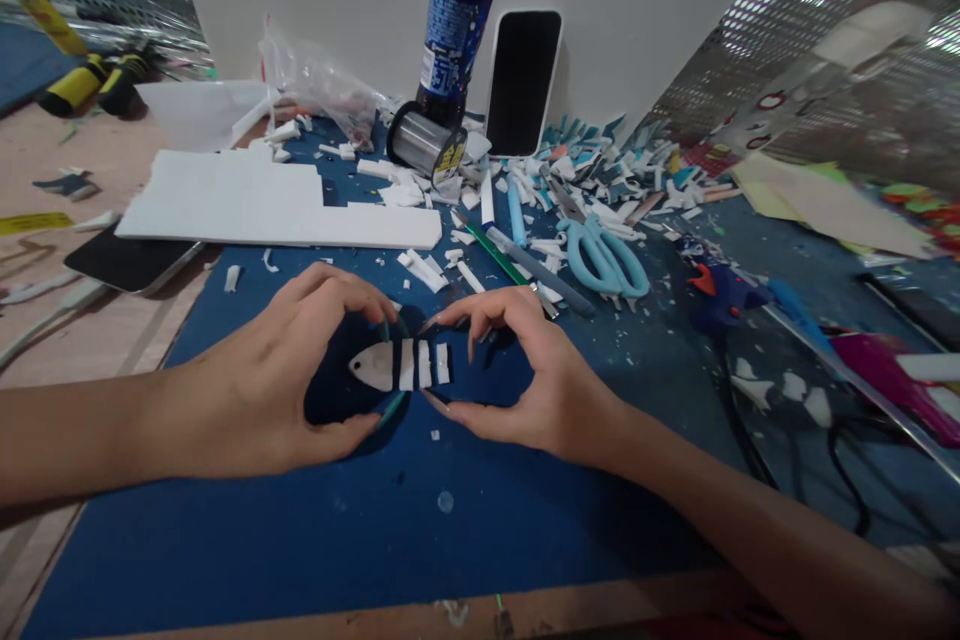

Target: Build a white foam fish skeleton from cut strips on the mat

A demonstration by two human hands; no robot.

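On the blue mat (pixel 352 530) lies a short row of white foam pieces, laid out like a fish. The head piece (pixel 373 366) is pointed, with a dark eye dot, and narrow white strips (pixel 406 365) follow it to the right with gaps between. My left hand (pixel 300 375) arches around the head end, thumb below and fingers above, with long teal nails close to the first strip. From the other side my right hand (pixel 532 370) curves around the strips, its nail tips above and below them. Both hands have thumb and fingers apart; whether the nails touch the foam, I cannot tell.
A white foam sheet (pixel 232 200) lies behind my left hand. Foam scraps (pixel 585 165), blue scissors (pixel 604 255), pens (pixel 517 265) and a wire spool (pixel 424 140) spread across the back. A bottle (pixel 454 40) and phone (pixel 523 85) stand there. A glue gun (pixel 724 290) lies right.
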